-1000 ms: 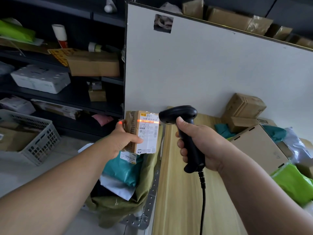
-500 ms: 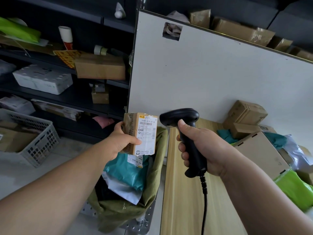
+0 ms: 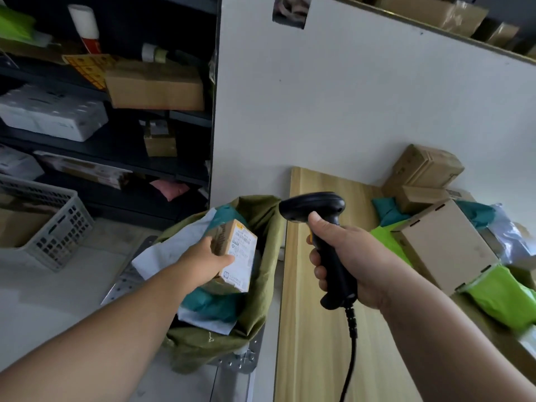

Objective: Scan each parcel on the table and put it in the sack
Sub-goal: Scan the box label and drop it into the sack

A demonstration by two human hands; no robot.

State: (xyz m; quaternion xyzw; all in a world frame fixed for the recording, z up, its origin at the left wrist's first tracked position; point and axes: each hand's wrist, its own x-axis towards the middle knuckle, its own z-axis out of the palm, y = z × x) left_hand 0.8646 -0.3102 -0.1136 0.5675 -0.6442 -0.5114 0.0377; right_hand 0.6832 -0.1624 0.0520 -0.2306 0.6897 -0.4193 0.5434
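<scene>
Beside table [image 3: 307, 329], left hand [image 3: 203, 262] holds parcel [image 3: 236, 250] over sack [image 3: 261, 274].

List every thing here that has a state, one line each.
left hand, gripping the labelled box
labelled box, held at the mouth of the sack, label up
sack, open, parcels inside
right hand, gripping the scanner
scanner, held above the table edge, no beam visible
cardboard box, closed, on the table

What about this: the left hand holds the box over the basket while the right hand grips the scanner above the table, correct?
No. In the head view the left hand holds the box over the sack, not the basket, which sits apart on the floor. The right hand does grip the scanner above the table.
</scene>
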